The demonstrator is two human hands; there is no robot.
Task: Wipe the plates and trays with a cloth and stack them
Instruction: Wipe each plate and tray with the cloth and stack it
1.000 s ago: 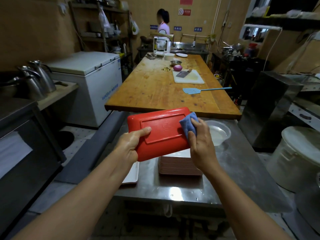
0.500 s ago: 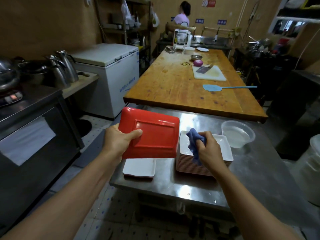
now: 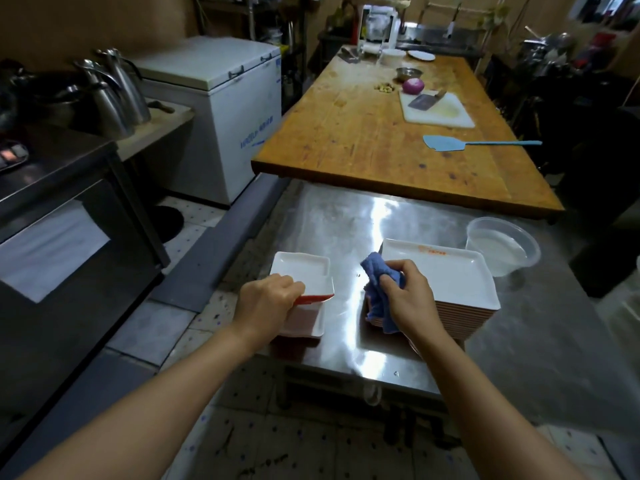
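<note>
Left hand [image 3: 266,299] grips plate [image 3: 300,275]; right hand [image 3: 408,296] clutches cloth [image 3: 375,275] beside plate stack [image 3: 457,282]; bowl [image 3: 502,249] near.

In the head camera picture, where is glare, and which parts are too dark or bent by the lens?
Head view: a strong white glare streak runs down the steel table between the left hand and the right hand holding the blue cloth; the right background and the dark cabinet on the left are underexposed; the wide-angle lens bows the wooden table edges; the far shelves look soft.
</note>
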